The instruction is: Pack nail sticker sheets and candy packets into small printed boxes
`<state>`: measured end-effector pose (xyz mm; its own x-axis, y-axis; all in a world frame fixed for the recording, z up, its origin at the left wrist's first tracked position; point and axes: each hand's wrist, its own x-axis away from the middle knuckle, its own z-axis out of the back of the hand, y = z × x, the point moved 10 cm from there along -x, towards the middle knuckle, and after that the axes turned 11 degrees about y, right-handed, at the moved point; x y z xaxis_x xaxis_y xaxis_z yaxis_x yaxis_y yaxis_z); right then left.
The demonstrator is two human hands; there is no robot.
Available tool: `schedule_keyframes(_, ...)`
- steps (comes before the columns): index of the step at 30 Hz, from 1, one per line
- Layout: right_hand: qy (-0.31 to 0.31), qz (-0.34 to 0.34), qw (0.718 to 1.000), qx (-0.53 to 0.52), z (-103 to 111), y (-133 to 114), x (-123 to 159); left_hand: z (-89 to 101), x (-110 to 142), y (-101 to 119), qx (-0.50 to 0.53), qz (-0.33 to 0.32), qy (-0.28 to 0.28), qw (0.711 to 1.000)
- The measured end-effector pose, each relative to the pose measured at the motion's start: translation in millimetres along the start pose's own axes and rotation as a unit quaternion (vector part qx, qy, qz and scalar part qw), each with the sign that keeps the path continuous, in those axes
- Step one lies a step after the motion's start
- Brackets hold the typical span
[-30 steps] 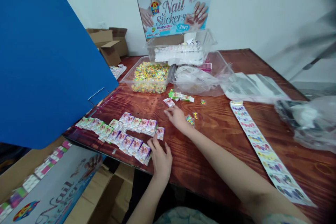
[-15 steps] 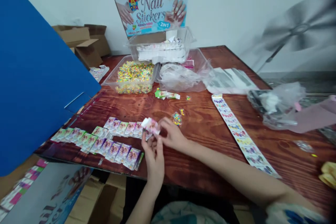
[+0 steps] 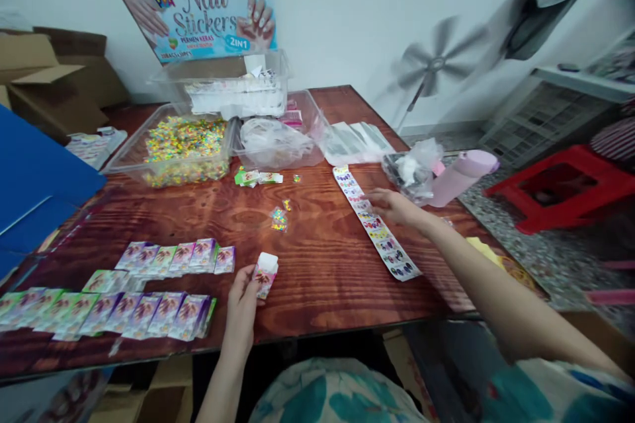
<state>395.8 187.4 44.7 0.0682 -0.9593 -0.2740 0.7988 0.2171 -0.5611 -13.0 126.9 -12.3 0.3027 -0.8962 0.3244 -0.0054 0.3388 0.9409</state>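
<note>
My left hand (image 3: 241,302) is closed on a small pink-and-white cardboard box (image 3: 265,279), its white top flap raised. On the right, my right hand (image 3: 391,206) reaches over a long strip of nail stickers (image 3: 381,236), fingers stretched out at its edge; whether they touch it I cannot tell. Beside my left hand lie rows of similar small boxes (image 3: 163,259) in purple, green and pink. Small bags of coloured candy (image 3: 278,219) lie between my hands. A few flattened green-and-white boxes (image 3: 258,177) rest farther back.
Clear tubs stand at the back: one of coloured candy (image 3: 186,142), one with plastic bags (image 3: 272,139), and a stacked one with white strips (image 3: 233,96). A pink bottle (image 3: 464,175) lies tilted at the right. A blue panel (image 3: 44,192) borders the left; a fan (image 3: 436,63) stands behind.
My right hand has left the small box and moved right to the sticker strip. My left hand keeps the box, now lower and nearer me. The view has turned right.
</note>
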Motion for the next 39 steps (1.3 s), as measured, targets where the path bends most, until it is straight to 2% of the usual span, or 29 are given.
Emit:
schedule_keyframes(3, -0.019, 0.023, 0.998, 0.058, -4, 14, 11, -3.8, 0, -2, 0.064, 0.052, -0.014, 0.996)
schedule_keyframes(6, -0.011, 0.028, 0.996, 0.089, -9, 15, 12, -14.9, 7, 0, 0.124, 0.092, -0.052, 0.987)
schedule_keyframes(9, 0.005, 0.021, 0.996, 0.09, -10, 10, 10, -21.9, 15, 0, 0.138, 0.108, -0.068, 0.982)
schedule_keyframes(13, 0.056, 0.014, 0.994, 0.094, 0, -5, 9, -24.5, 21, -4, 0.154, 0.122, -0.051, 0.979)
schedule_keyframes(16, 0.103, 0.022, 0.993, 0.062, 12, -34, 12, -21.1, 25, -1, 0.184, 0.126, -0.013, 0.975)
schedule_keyframes(17, 0.119, 0.019, 0.992, 0.034, 16, -47, 13, -21.9, 26, 5, 0.193, 0.114, -0.015, 0.974)
schedule_keyframes(19, 0.143, -0.002, 0.989, -0.042, 23, -74, 17, -30.6, 33, 22, 0.192, 0.074, -0.061, 0.977)
schedule_keyframes(21, 0.136, -0.026, 0.983, -0.12, 21, -103, 22, -39.1, 42, 39, 0.15, 0.021, -0.105, 0.983)
schedule_keyframes(23, 0.095, -0.039, 0.972, -0.209, 8, -137, 25, -41.1, 48, 55, 0.075, -0.048, -0.106, 0.99)
schedule_keyframes(25, 0.036, -0.052, 0.955, -0.289, -12, -166, 30, -44.9, 56, 71, 0.002, -0.131, -0.108, 0.986)
schedule_keyframes(27, 0.007, -0.063, 0.943, -0.326, -29, -184, 33, -58.2, 66, 79, -0.042, -0.2, -0.162, 0.965)
schedule_keyframes(28, 0.016, -0.062, 0.945, -0.321, -33, -189, 35, -65.3, 71, 78, -0.048, -0.213, -0.199, 0.955)
schedule_keyframes(30, 0.057, -0.038, 0.958, -0.277, -35, -195, 37, -74.4, 75, 69, -0.032, -0.182, -0.26, 0.948)
schedule_keyframes(32, 0.081, 0.016, 0.971, -0.224, -36, -205, 43, -75.6, 72, 56, 0.002, -0.114, -0.284, 0.952)
schedule_keyframes(35, 0.047, 0.092, 0.973, -0.207, -48, -223, 55, -70.5, 69, 50, 0.035, -0.062, -0.286, 0.956)
schedule_keyframes(39, 0.025, 0.096, 0.969, -0.228, -61, -225, 63, -68.3, 72, 47, 0.041, -0.03, -0.301, 0.952)
